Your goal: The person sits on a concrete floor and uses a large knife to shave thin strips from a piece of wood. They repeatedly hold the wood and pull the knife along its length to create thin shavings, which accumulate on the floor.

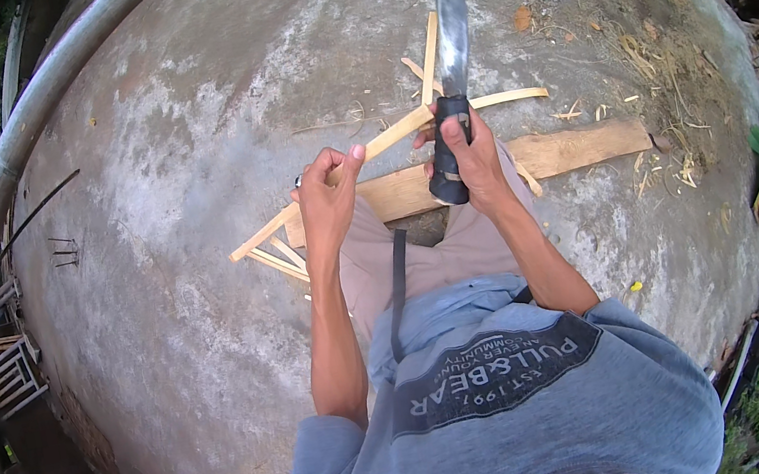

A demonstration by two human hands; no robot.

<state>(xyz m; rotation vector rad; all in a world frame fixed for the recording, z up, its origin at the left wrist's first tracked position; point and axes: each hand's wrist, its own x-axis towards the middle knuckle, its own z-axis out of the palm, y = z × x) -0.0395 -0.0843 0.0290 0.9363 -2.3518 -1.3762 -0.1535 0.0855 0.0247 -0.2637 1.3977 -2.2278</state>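
Observation:
My left hand [330, 188] is closed around a long, pale wooden strip [397, 131], which slants from lower left up to the right. In my right hand [479, 158] is a large knife [454, 26], gripped by its dark wrapped handle with the broad blade pointing up and away from me. The strip's right end reaches the right-hand fingers beside the handle; whether they pinch it I cannot tell. Below both hands a wooden plank [577, 147] lies crosswise at my legs, partly hidden by them.
Loose strips [429, 56] lie on the concrete floor [180, 140] beyond the knife, with another strip [512, 96] to its right. More strips [281, 262] rest left of my knees. Shavings [683, 173] are scattered at the right. A curved pipe [2, 166] runs along the left.

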